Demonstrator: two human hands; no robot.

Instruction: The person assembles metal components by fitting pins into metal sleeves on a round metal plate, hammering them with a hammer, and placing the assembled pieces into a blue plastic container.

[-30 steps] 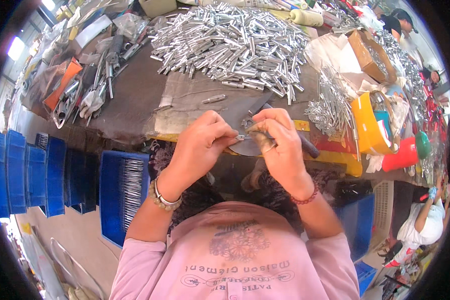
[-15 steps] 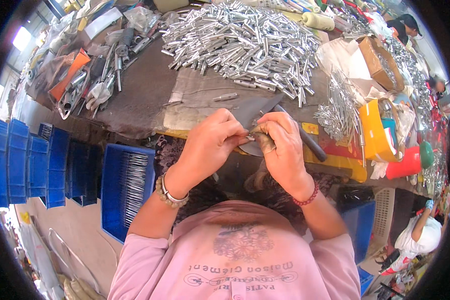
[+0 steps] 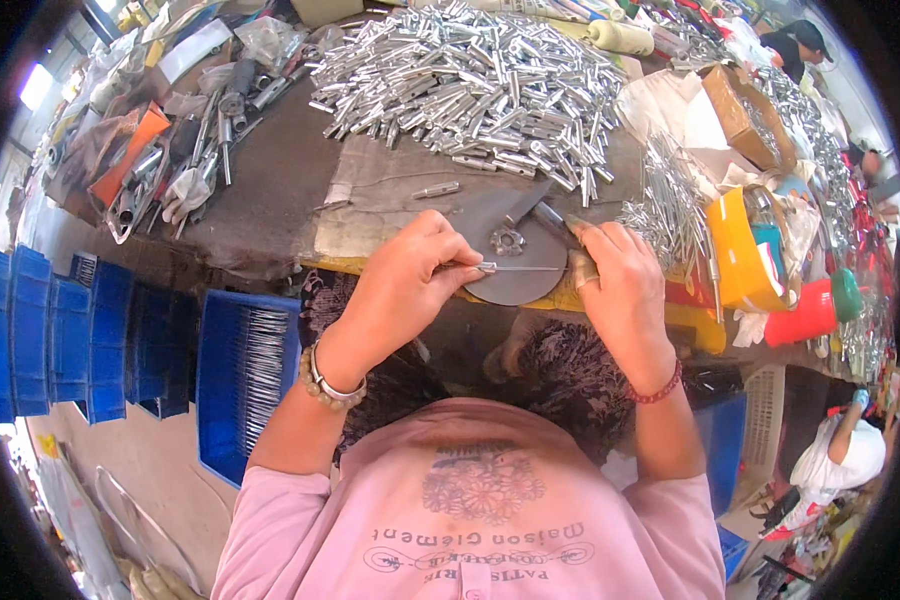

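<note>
My left hand (image 3: 420, 270) pinches the small sleeve end of a thin metal rod (image 3: 528, 268) between thumb and fingertips. The rod points right, lying level just over a dark round metal plate (image 3: 520, 290). On the plate sits a small nut-like piece with a scalloped rim (image 3: 507, 240). Beside it rests a dark hammer (image 3: 552, 216), its wedge-shaped head toward the far side. My right hand (image 3: 625, 290) is curled over the hammer's handle, most of which it hides; a tan wrap covers the thumb, close to the rod's tip.
Behind the plate rises a large heap of metal sleeves (image 3: 470, 85), with one loose sleeve (image 3: 437, 190) before it. Thin rods (image 3: 670, 205) and a yellow container (image 3: 745, 250) stand right. Hand tools (image 3: 220, 120) lie left. A blue crate (image 3: 220, 390) of rods sits below.
My hands have moved apart. The right hand has left the small part and gone right onto the hammer handle; the rod in my left hand now shows, as do the plate and nut-like piece.
</note>
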